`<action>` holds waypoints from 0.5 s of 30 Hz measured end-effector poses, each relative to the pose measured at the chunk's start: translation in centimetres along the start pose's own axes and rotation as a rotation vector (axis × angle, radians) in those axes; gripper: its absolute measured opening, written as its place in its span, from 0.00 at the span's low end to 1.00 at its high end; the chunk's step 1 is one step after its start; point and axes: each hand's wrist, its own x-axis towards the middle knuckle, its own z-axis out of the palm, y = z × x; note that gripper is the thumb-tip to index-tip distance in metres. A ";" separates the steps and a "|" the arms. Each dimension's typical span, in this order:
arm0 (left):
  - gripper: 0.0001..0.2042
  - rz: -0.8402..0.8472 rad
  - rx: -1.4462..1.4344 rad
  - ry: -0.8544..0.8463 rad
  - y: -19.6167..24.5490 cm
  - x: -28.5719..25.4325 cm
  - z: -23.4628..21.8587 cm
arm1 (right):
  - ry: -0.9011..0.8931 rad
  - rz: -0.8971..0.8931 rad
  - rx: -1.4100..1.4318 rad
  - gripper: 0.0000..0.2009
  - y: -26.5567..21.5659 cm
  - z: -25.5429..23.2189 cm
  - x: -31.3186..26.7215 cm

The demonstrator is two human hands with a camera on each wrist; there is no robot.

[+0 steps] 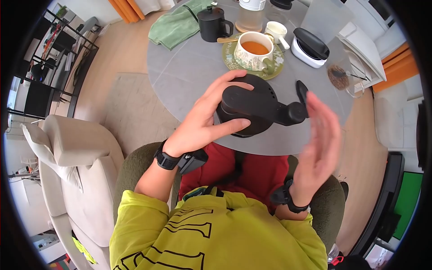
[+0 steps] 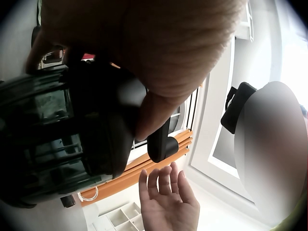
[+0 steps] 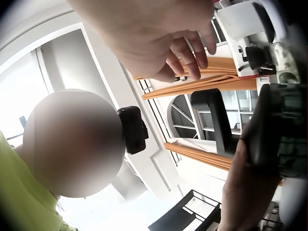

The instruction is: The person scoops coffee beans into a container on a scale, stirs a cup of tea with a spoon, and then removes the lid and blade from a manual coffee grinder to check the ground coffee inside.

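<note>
My left hand [image 1: 204, 114] grips a black hand-crank coffee grinder [image 1: 252, 123] from the side, thumb and fingers spread about its top. The left wrist view shows the grinder's dark see-through, ribbed body [image 2: 57, 125]. Its crank arm [image 1: 252, 101] reaches to the right and ends in a round knob [image 1: 295, 112]. Just right of that knob is my right hand [image 1: 321, 139], fingers extended and blurred, holding nothing. In the right wrist view, that hand [image 3: 163, 38] has loosely bent fingers, apart from the crank [image 3: 216, 120].
Beyond the grinder, a cup of brownish drink [image 1: 254, 51] stands on a green plate [image 1: 229, 60]. Around it are a black lidded pot [image 1: 211, 24], a green cloth [image 1: 173, 29], a small white cup [image 1: 276, 31], a white-and-black device [image 1: 310, 47] and a clear jar with brown contents [image 1: 337, 76].
</note>
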 end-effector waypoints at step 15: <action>0.26 -0.030 0.000 -0.029 0.2 0.0 -0.2 | -0.150 0.119 0.135 0.26 1.2 -3.1 -1.1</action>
